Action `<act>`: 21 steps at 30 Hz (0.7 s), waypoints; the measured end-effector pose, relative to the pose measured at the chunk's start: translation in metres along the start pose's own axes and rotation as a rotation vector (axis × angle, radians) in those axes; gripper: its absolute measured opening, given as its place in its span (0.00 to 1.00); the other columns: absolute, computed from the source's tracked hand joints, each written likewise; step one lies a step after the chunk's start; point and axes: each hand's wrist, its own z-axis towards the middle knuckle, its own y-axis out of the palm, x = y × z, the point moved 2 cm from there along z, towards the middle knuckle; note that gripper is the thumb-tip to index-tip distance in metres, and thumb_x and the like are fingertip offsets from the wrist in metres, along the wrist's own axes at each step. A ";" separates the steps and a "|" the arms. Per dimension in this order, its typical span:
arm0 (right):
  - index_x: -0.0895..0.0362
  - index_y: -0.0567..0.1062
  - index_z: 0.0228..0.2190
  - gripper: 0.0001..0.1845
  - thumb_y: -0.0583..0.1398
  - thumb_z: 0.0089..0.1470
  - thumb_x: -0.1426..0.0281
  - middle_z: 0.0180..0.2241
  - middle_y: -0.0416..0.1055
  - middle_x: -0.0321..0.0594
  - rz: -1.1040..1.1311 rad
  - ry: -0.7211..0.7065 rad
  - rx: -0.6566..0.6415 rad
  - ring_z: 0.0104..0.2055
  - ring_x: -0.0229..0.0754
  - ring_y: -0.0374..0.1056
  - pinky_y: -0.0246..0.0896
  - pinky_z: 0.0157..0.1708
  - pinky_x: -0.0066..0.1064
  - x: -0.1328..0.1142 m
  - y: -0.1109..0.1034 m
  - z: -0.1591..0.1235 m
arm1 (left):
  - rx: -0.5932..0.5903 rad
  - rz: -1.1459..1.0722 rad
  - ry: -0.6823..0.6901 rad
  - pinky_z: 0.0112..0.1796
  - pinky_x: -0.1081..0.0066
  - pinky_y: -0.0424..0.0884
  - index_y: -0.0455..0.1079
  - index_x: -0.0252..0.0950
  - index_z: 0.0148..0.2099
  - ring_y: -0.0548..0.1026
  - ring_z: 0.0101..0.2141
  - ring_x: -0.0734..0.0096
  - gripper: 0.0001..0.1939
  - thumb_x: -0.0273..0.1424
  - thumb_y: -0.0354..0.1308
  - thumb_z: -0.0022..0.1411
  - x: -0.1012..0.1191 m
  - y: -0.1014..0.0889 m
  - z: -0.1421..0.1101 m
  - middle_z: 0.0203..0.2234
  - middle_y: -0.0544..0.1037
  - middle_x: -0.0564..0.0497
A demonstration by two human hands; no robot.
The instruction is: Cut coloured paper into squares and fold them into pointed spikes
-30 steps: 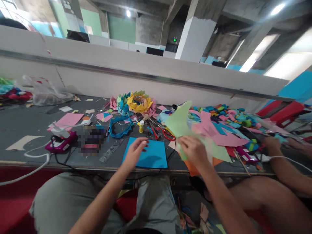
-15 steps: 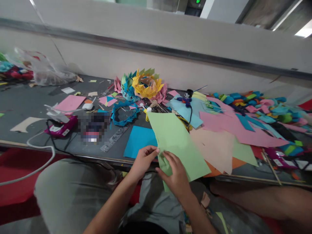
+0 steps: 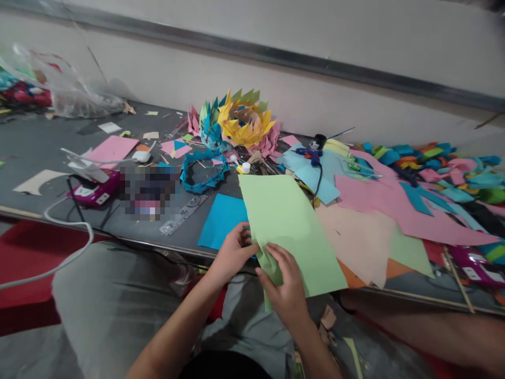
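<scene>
A light green sheet of paper (image 3: 295,231) is held up at the table's front edge, its left side bent and creased. My left hand (image 3: 233,253) pinches that left edge, thumb in front and some fingers behind the sheet. Just right of it, my right hand (image 3: 283,279) grips the folded lower-left part between thumb and fingers. A blue paper sheet (image 3: 221,221) lies flat on the table beyond my left hand. Behind the green sheet, a glue bottle with a white cap (image 3: 244,167) rests near a blue folded-paper ring (image 3: 203,171).
Pointed paper rings (image 3: 246,123) stand near the wall. At right are a glue gun (image 3: 311,155), pink sheets (image 3: 366,197), a peach sheet (image 3: 359,237) and heaped paper strips (image 3: 430,163). A clear ruler (image 3: 183,213), a purple power strip (image 3: 97,189) and cables lie left. Another person's leg (image 3: 426,329) is at right.
My view has tilted down and shifted slightly. Both hands keep their hold on the green sheet; the left hand's fingers have shifted a little along its edge.
</scene>
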 end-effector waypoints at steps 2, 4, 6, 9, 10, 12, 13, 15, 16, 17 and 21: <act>0.54 0.66 0.48 0.20 0.56 0.54 0.63 0.47 0.67 0.48 0.005 0.006 -0.010 0.50 0.51 0.63 0.65 0.45 0.43 -0.001 0.000 -0.002 | 0.004 0.039 -0.004 0.30 0.75 0.68 0.65 0.33 0.39 0.72 0.32 0.70 0.15 0.28 0.60 0.47 0.000 0.001 0.000 0.31 0.74 0.49; 0.54 0.65 0.48 0.20 0.56 0.54 0.63 0.48 0.67 0.47 0.005 0.010 -0.022 0.51 0.50 0.63 0.65 0.45 0.43 -0.002 -0.001 -0.003 | 0.014 0.093 -0.008 0.27 0.76 0.67 0.65 0.34 0.37 0.72 0.30 0.72 0.11 0.31 0.57 0.50 0.000 0.002 -0.001 0.31 0.73 0.50; 0.53 0.65 0.48 0.19 0.56 0.54 0.63 0.48 0.67 0.46 0.000 0.013 -0.038 0.51 0.50 0.62 0.65 0.45 0.43 -0.003 -0.002 -0.005 | 0.028 0.161 -0.014 0.23 0.77 0.66 0.66 0.34 0.36 0.70 0.27 0.73 0.09 0.33 0.55 0.52 0.001 0.005 -0.002 0.30 0.73 0.51; 0.52 0.65 0.48 0.17 0.54 0.56 0.66 0.48 0.67 0.45 -0.016 -0.002 -0.060 0.51 0.49 0.62 0.65 0.45 0.42 -0.005 0.000 -0.007 | 0.050 0.269 0.031 0.24 0.77 0.64 0.66 0.34 0.34 0.68 0.25 0.74 0.08 0.33 0.52 0.55 0.002 0.008 -0.002 0.26 0.71 0.53; 0.52 0.65 0.48 0.17 0.53 0.56 0.68 0.48 0.67 0.45 -0.024 -0.011 -0.061 0.51 0.49 0.62 0.65 0.45 0.42 -0.006 0.001 -0.008 | 0.053 0.291 0.062 0.26 0.76 0.64 0.67 0.34 0.33 0.68 0.26 0.74 0.08 0.33 0.51 0.56 0.003 0.009 -0.002 0.25 0.71 0.53; 0.52 0.65 0.48 0.17 0.52 0.56 0.69 0.48 0.67 0.45 -0.040 -0.025 -0.057 0.51 0.48 0.63 0.65 0.44 0.42 -0.006 0.002 -0.009 | 0.053 0.307 0.110 0.29 0.76 0.64 0.67 0.33 0.33 0.68 0.27 0.73 0.09 0.34 0.50 0.58 0.003 0.010 -0.001 0.25 0.71 0.53; 0.53 0.65 0.48 0.17 0.52 0.56 0.70 0.47 0.67 0.46 -0.047 -0.031 -0.052 0.51 0.48 0.63 0.65 0.44 0.42 -0.006 0.003 -0.009 | 0.052 0.308 0.116 0.29 0.76 0.63 0.67 0.33 0.34 0.68 0.27 0.73 0.10 0.34 0.49 0.59 0.003 0.011 -0.001 0.24 0.71 0.53; 0.53 0.65 0.48 0.16 0.52 0.56 0.69 0.47 0.68 0.46 -0.063 -0.049 -0.046 0.50 0.48 0.63 0.65 0.44 0.42 -0.007 0.004 -0.009 | 0.050 0.308 0.096 0.27 0.76 0.62 0.67 0.32 0.37 0.67 0.25 0.73 0.12 0.35 0.48 0.59 0.001 0.010 -0.001 0.23 0.70 0.53; 0.54 0.65 0.48 0.16 0.52 0.56 0.69 0.46 0.68 0.46 -0.073 -0.063 -0.047 0.50 0.48 0.63 0.65 0.44 0.42 -0.007 0.005 -0.009 | 0.049 0.309 0.083 0.26 0.76 0.61 0.67 0.32 0.38 0.66 0.24 0.74 0.12 0.35 0.48 0.59 0.001 0.010 -0.001 0.22 0.70 0.54; 0.54 0.66 0.48 0.16 0.53 0.56 0.69 0.46 0.69 0.46 -0.085 -0.080 -0.051 0.49 0.48 0.64 0.65 0.43 0.42 -0.008 0.005 -0.010 | 0.048 0.311 0.075 0.25 0.76 0.60 0.67 0.31 0.38 0.65 0.24 0.74 0.13 0.35 0.48 0.60 0.000 0.010 -0.001 0.22 0.69 0.54; 0.56 0.67 0.47 0.15 0.53 0.56 0.70 0.44 0.70 0.46 -0.137 -0.149 -0.057 0.47 0.47 0.66 0.66 0.41 0.40 -0.008 0.003 -0.014 | 0.056 0.346 0.108 0.27 0.76 0.59 0.67 0.31 0.34 0.63 0.25 0.74 0.12 0.34 0.46 0.60 0.001 0.011 -0.003 0.22 0.66 0.54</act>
